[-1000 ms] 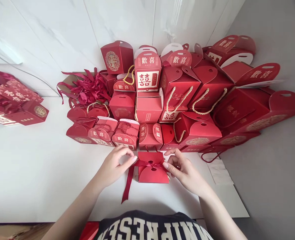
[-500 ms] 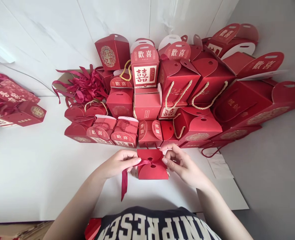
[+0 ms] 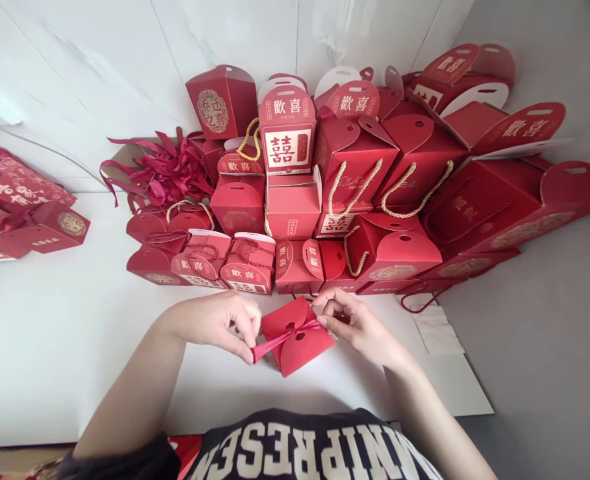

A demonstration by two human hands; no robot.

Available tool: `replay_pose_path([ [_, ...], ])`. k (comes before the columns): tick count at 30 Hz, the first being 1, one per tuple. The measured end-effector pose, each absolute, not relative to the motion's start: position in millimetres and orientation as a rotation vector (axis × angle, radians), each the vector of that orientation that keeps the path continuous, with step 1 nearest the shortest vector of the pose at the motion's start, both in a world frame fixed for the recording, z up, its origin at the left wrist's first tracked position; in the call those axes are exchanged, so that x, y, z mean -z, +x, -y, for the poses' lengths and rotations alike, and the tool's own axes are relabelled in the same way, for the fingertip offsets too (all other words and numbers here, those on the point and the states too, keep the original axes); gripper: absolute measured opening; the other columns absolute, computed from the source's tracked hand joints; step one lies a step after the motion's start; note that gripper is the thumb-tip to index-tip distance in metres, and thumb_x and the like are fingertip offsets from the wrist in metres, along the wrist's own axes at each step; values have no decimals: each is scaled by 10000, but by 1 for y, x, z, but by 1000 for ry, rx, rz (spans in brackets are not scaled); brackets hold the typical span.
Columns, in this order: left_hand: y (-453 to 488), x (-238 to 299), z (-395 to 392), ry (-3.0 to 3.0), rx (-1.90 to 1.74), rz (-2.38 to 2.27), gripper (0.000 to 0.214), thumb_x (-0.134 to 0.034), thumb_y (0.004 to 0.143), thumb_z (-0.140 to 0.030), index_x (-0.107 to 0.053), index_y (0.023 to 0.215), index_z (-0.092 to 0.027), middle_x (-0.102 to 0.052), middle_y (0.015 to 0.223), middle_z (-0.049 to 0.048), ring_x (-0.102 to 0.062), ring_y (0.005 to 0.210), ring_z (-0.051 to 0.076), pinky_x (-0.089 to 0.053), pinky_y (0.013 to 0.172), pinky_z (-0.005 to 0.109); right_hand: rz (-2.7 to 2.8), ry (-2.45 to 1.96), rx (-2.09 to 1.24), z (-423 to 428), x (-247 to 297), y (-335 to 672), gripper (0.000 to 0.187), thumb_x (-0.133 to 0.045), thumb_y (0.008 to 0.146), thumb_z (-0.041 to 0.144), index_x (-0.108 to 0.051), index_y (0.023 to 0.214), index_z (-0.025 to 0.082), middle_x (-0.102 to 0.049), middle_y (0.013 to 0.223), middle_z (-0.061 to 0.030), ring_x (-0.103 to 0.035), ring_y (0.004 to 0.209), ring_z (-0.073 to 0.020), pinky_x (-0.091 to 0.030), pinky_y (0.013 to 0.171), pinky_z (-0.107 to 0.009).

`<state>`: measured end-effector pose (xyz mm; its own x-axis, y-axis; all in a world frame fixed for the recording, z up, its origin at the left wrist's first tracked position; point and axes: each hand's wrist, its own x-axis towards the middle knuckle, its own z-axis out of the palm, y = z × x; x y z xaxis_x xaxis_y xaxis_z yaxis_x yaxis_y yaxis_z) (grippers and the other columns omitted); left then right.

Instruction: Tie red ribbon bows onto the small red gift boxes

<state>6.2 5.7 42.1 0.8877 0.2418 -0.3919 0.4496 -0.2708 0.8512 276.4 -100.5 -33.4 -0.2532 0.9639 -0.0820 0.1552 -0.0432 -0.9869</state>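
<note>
A small red gift box [image 3: 297, 340] with rounded flaps sits tilted on the white table [image 3: 75, 347] right in front of me. A dark red ribbon [image 3: 279, 338] runs across its top through the flaps. My left hand [image 3: 219, 323] is closed, pinching the ribbon's left end at the box's left corner. My right hand [image 3: 352, 327] pinches the ribbon's other end at the box's right side, fingers curled.
Behind the box stands a big pile of red gift boxes [image 3: 355, 173], some with gold rope handles. A heap of loose red ribbons [image 3: 167, 170] lies at the back left. More red boxes [image 3: 29, 220] lie at the far left. A grey surface [image 3: 549, 333] borders the table on the right.
The box has turned, its left side tipped toward me. My left hand has gathered the hanging ribbon tail and pulled it tight to the left; my right hand shifted slightly left.
</note>
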Motion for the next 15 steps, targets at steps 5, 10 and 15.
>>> replay_pose_path([
  [5,37,-36,-10,1846,-59,-332,115,-775,740,-439,-818,732,-333,-718,1210,50,-616,1171,299,-400,1100,410,1495,-1242,-1356,100,33,277,254,-550,965,430,-531,1094,213,-528,729,38,-478,675,-126,-383,680,-263],
  [10,53,-4,-11,1630,-119,-384,297,-747,739,-546,-817,729,-257,-789,913,101,-639,1151,309,-332,1154,475,1435,-1277,-1372,102,38,282,258,-543,968,435,-528,1096,211,-512,724,38,-463,660,-124,-373,646,-261],
  [15,58,3,-6,1677,-232,-498,230,-708,826,-397,-805,785,-193,-789,825,51,-711,851,198,-305,1185,424,1393,-1235,-1417,105,42,287,275,-570,956,437,-563,1102,205,-526,718,39,-478,644,-112,-382,635,-255],
])
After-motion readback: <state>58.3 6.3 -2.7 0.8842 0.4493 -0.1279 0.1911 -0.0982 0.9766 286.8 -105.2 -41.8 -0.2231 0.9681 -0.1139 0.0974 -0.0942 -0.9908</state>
